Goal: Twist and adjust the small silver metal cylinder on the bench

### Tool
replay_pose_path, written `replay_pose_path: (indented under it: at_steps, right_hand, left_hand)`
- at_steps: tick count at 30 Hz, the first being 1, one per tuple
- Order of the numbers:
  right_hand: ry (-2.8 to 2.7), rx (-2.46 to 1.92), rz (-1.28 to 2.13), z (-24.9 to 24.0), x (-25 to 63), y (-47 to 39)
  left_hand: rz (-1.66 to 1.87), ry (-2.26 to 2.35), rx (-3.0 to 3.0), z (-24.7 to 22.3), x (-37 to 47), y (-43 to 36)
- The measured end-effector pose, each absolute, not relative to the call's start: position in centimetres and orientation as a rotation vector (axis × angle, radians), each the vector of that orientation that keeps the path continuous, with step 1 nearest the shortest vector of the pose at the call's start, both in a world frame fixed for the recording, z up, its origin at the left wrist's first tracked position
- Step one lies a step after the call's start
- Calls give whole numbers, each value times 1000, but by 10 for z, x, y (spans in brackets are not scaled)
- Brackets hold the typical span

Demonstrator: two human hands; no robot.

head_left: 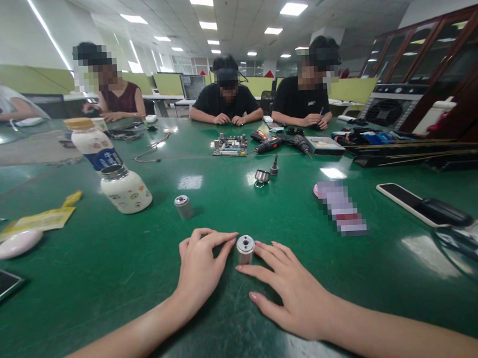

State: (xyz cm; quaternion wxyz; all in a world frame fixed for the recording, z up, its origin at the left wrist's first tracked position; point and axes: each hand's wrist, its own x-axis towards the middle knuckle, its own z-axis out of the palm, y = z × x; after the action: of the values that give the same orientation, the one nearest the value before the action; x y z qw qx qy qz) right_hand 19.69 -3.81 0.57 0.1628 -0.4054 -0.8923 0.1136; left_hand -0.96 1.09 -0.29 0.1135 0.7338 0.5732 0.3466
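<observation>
A small silvery metal cylinder point(246, 250) stands upright on the green table in front of me. Its top has a central hole and smaller holes around it. From the left, the thumb and index tips of my left hand point(203, 263) come up to its side, with a gap between those two fingers. Spread wide at the other side is my right hand point(287, 286), its fingertips at the cylinder's right and front edges. Whether the fingertips press on the metal I cannot tell. A similar cylinder point(183, 207) stands farther back, left of centre.
Left stand a cream bottle point(126, 191) without a lid and a taller capped bottle point(93, 146). Metal parts point(262, 176), a circuit board point(231, 145) and power drills point(275, 144) lie ahead. A phone point(404, 202) is at right. Several people sit across the table point(147, 269).
</observation>
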Motion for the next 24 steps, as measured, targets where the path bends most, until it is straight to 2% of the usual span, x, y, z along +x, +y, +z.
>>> replay_pose_path:
  at_steps: [7,11,24]
  right_hand:
    - [-2550,-1154,347,7,197,-38]
    - [-2562,-1154,342,8,196,-38]
    - [-2526,-1120,330,4,197,-38]
  left_hand:
    - [1575,1345,2055,4,-4,5]
    - [1561,1102,2050,3,-2,2]
    - [1563,883,2238,9,0,2]
